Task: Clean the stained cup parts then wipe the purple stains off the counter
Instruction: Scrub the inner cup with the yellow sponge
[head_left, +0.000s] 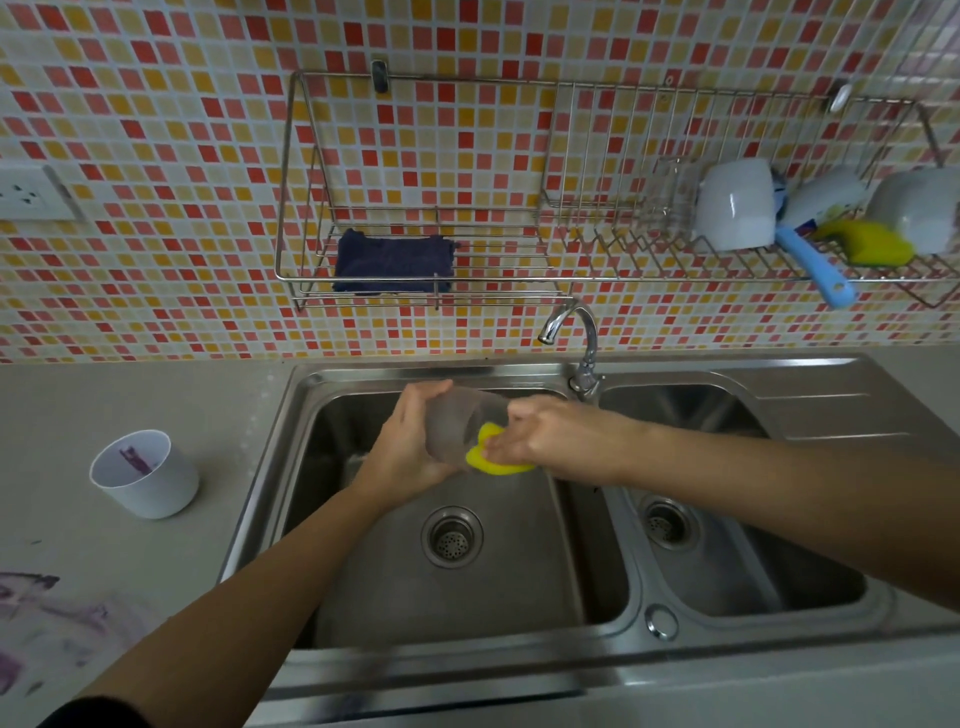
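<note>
Over the left sink basin (467, 587), my left hand (410, 441) grips a clear plastic cup part (460, 423), tilted on its side with its mouth toward the right. My right hand (540, 434) holds a yellow sponge (491, 460) pressed against the cup's mouth. A white cup part (145, 475) with a purple stain inside stands upright on the counter left of the sink. Purple stains (57, 623) smear the counter at the lower left.
The faucet (579, 338) rises between the two basins, just behind my right hand. A wall rack holds a dark blue cloth (395, 257); a second rack to the right holds white cups (735, 205), a blue-handled brush (815, 265) and another yellow sponge (867, 241).
</note>
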